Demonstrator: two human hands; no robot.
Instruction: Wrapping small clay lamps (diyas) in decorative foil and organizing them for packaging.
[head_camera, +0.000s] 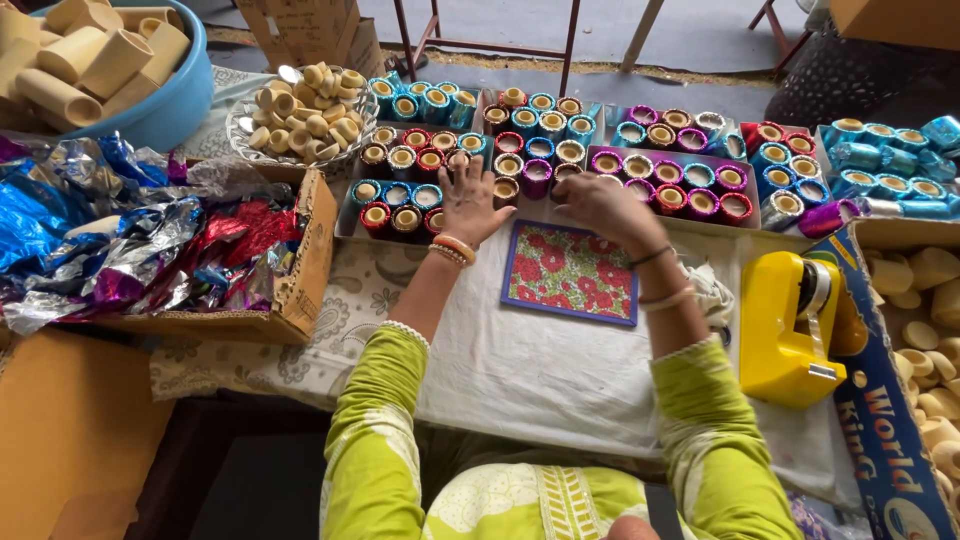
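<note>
- Small foil-wrapped round cups (520, 150) sit in rows in shallow trays (350, 228) across upper centre; too many to count.
- Left hand (468, 203) lies flat on them, fingers spread, holding nothing.
- Right hand (600, 205), blurred, fingers curled beside purple cups; grip unclear.
- Blue plastic tub (175, 105), upper left, holds plain cardboard tubes (80, 55).

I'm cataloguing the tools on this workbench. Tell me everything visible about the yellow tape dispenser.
The yellow tape dispenser is a chunky, glossy desk model that looks like plastic, with a roll of tape mounted near its top and a metal cutter edge at its near end. It sits upright on the white cloth, against a blue cardboard box. Neither hand touches it.
</note>
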